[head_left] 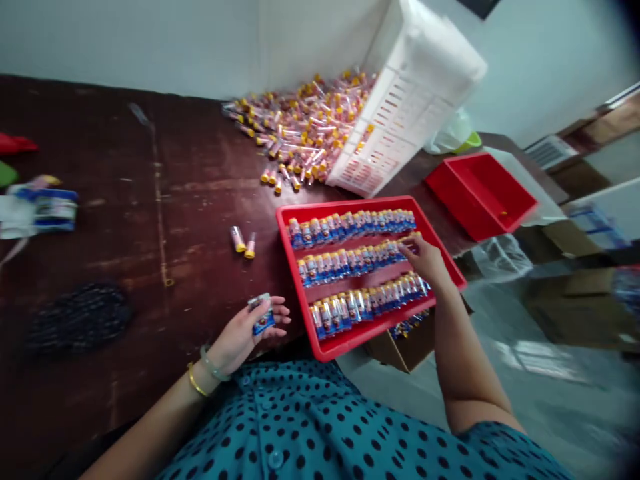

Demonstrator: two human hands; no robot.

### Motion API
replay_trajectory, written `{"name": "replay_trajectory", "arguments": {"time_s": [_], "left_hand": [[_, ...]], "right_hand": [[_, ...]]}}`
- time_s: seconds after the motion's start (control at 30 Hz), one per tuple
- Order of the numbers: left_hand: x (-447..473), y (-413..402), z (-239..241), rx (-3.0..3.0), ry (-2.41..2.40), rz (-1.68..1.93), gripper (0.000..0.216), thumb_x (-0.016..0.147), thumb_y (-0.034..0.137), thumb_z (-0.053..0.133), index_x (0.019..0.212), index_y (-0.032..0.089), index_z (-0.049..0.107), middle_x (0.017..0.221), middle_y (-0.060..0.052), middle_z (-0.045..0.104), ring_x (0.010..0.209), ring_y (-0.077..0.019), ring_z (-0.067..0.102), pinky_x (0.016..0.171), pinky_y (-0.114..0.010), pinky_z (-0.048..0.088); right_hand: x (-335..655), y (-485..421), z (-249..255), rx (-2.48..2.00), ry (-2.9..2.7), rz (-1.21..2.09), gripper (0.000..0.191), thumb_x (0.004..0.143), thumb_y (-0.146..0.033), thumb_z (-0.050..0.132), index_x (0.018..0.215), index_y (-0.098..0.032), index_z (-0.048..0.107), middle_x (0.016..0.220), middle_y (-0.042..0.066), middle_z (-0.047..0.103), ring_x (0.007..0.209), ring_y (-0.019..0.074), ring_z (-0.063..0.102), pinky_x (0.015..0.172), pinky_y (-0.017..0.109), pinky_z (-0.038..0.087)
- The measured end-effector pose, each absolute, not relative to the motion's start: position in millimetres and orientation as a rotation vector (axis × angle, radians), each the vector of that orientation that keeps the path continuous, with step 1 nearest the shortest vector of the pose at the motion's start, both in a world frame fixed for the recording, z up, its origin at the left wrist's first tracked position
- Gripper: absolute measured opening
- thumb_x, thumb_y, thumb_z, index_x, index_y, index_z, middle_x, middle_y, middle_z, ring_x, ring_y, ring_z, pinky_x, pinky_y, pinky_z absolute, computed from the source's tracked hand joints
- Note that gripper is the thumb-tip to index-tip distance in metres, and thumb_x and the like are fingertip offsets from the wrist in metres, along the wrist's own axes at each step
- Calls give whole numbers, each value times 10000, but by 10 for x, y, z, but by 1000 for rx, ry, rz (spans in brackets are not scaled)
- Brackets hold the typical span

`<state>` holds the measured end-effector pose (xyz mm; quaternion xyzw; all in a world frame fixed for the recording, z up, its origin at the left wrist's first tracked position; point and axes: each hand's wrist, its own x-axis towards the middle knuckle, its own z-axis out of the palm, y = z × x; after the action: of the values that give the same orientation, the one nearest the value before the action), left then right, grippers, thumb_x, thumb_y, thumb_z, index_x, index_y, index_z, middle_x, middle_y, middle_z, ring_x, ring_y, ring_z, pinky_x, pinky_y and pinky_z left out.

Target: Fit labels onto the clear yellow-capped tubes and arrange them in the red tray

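My left hand (247, 331) is palm up, its thumb pressing a small blue printed packet or stack of labels (263, 316) against the fingers. The other fingertips stretch out past it. My right hand (425, 259) reaches over the red tray (320, 348), its fingers closed around a small yellow-capped tube (415, 235) at the right end of the middle row. In the tray stand three rows of small tubes in blue wrapping, such as the front row (353, 307). Two loose tubes with yellow caps, one being the nearer tube (251, 245), lie left of the tray.
Behind the tray, a tipped white basket (395, 113) spills a heap of clear yellow-capped tubes (305, 127). To the right sits a red bin (480, 193). An open cardboard box (407, 350) is below the table edge. A dark cloth (80, 317) lies at the left.
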<state>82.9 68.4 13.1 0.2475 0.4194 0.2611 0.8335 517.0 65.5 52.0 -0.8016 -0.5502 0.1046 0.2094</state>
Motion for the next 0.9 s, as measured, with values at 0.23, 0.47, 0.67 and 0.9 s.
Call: {"name": "replay_trajectory", "arguments": {"time_s": [0.23,0.47,0.67,0.9], "left_hand": [[604,739,150,602,927,639,235,828,367,686,894,143,665,735,-59,684,659,-188,673,463,-221,483],[98,728,114,422,1018,912,265,808,302,722,1027,157,700,982,-101,739,893,-213,703,783,-329,579],[-95,725,-11,482,1167,983,307,718,361,791,894,133,686,728,-41,706,654,-169,691,480,-206,500],[-3,754,-20,460,1137,1049,331,688,372,804,882,127,692,729,-34,707,650,-156,678,540,-239,543]], "right_hand": [[2632,1841,205,-1125,-2574,447,280,919,-134,490,1172,-169,604,1242,121,628,1144,245,561,971,396,437],[1803,2300,-166,-1155,-3076,99,308,936,-141,421,1209,-140,563,1274,183,578,1055,298,590,844,399,445],[1803,2154,67,-1052,-2711,674,381,804,-170,582,1184,-157,569,989,64,670,779,169,616,690,249,415],[2163,1575,333,-984,-2284,1211,209,878,-250,553,1048,-157,632,875,16,633,688,116,546,663,228,441]]}}
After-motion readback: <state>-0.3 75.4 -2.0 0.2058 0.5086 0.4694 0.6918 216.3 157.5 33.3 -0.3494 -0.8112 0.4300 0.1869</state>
